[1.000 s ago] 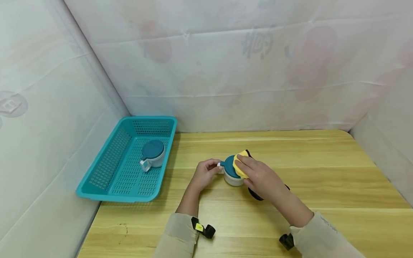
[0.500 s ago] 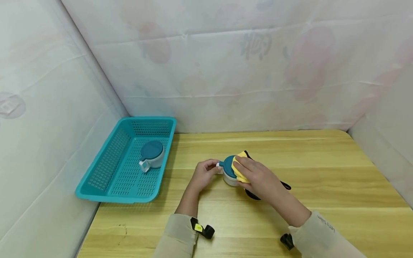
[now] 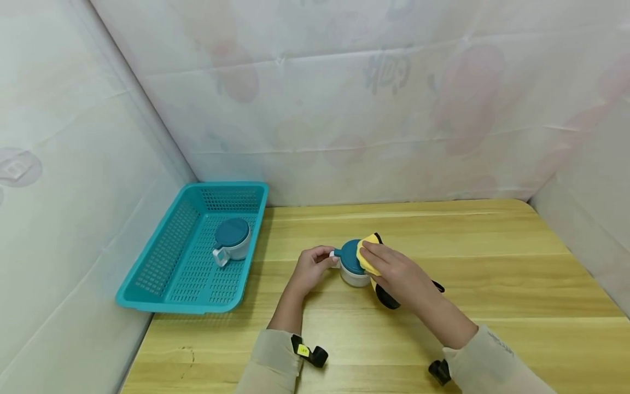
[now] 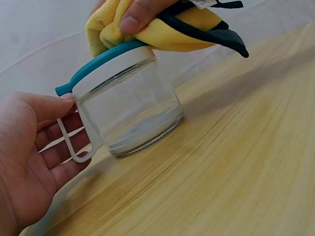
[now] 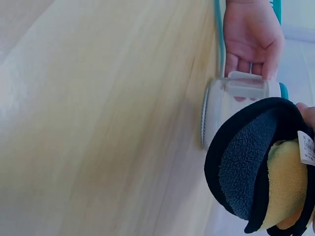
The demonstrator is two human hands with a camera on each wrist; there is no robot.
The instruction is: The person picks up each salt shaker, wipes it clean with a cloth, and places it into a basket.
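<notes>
On the table stands a clear glass jar (image 4: 135, 110) with a white collar, a teal lid (image 3: 350, 257) and a white handle (image 4: 81, 147). My left hand (image 3: 311, 268) grips that handle, thumb near the top and fingers behind it. A folded cloth (image 3: 366, 256), yellow with a dark grey side and black edging, lies over the right part of the lid. My right hand (image 3: 401, 276) holds the cloth and presses it there. In the right wrist view, the cloth's grey flap (image 5: 243, 167) hangs down and hides part of the jar.
A teal perforated basket (image 3: 241, 284) stands at the table's left side. Inside it, near the right wall, sits a second white jar (image 3: 236, 249) with a teal lid. Pale printed sheeting (image 3: 315, 120) encloses the wooden table (image 3: 492, 262) behind and at both sides.
The cloth under my right hand has shifted slightly on the lid, first toward me, then a little back to the right. My left hand and the jar have stayed in place.
</notes>
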